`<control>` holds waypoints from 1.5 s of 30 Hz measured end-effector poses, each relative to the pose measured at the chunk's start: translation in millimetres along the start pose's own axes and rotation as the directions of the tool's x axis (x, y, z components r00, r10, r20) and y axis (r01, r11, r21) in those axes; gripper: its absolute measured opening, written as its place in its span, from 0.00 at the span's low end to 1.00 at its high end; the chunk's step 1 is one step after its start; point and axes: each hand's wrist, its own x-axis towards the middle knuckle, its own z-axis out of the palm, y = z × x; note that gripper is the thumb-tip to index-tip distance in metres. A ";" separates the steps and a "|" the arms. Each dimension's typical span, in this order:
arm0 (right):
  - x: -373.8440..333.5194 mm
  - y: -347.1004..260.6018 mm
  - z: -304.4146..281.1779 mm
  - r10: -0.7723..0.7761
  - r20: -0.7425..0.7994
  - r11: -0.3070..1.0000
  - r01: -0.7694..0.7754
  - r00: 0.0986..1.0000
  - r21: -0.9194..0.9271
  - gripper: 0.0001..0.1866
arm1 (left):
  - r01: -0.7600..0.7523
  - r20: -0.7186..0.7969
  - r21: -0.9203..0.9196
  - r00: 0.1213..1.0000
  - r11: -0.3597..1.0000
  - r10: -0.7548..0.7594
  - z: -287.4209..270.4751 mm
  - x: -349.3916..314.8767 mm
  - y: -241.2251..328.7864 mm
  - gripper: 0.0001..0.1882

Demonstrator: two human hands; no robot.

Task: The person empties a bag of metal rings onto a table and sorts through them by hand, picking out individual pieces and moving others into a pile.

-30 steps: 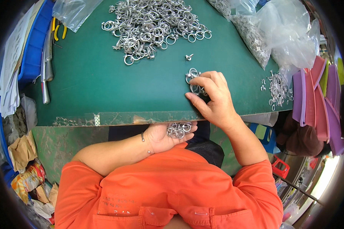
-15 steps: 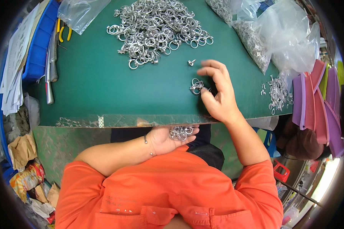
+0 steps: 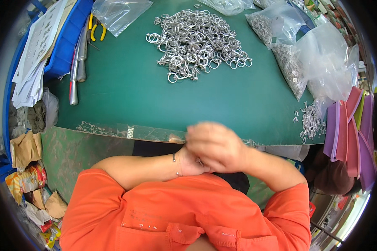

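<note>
My left hand point(image 3: 191, 162) is palm up at the table's front edge, a thin bracelet point(image 3: 174, 157) on its wrist. A glint of silver-coloured finger rings point(image 3: 199, 161) shows in the palm; the rest of what it holds is covered. My right hand point(image 3: 215, 144) lies over it, knuckles up and blurred, so its fingertips and anything in them are hidden. Farther off on the green tabletop point(image 3: 125, 92) sits a large heap of silver-coloured rings point(image 3: 201, 39).
Clear plastic bags of metal pieces point(image 3: 290, 69) lie at the far right. Small metal parts point(image 3: 311, 121) are scattered near purple and pink bins point(image 3: 349, 134). At left are yellow-handled pliers point(image 3: 97, 30), metal rods point(image 3: 75, 77) and a blue tray point(image 3: 69, 42) with papers point(image 3: 35, 54).
My right hand has moved from the table down and left over my left palm. The loose rings that lay by it on the table are gone from there. The view has shifted slightly.
</note>
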 end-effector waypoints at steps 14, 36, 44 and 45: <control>25.2 50.7 -41.8 0.270 -0.234 0.836 -0.348 0.934 -0.424 0.18 | 0.106 -0.083 -0.253 0.988 0.962 -0.131 -7.0 6.1 4.6 0.23; -77.4 22.1 -92.4 0.651 -0.588 0.702 -0.675 0.481 0.225 0.09 | 0.122 -0.086 -0.300 0.984 0.946 -0.155 -2.8 5.2 10.6 0.21; -58.1 21.7 -68.7 0.408 -0.353 0.737 -0.532 0.842 -0.416 0.13 | 0.110 -0.063 -0.343 0.988 0.933 -0.139 -2.2 6.3 10.3 0.22; -62.7 26.6 -67.0 0.374 -0.356 0.748 -0.505 0.856 -0.430 0.12 | 0.111 -0.066 -0.338 0.988 0.934 -0.141 -2.8 6.3 10.7 0.23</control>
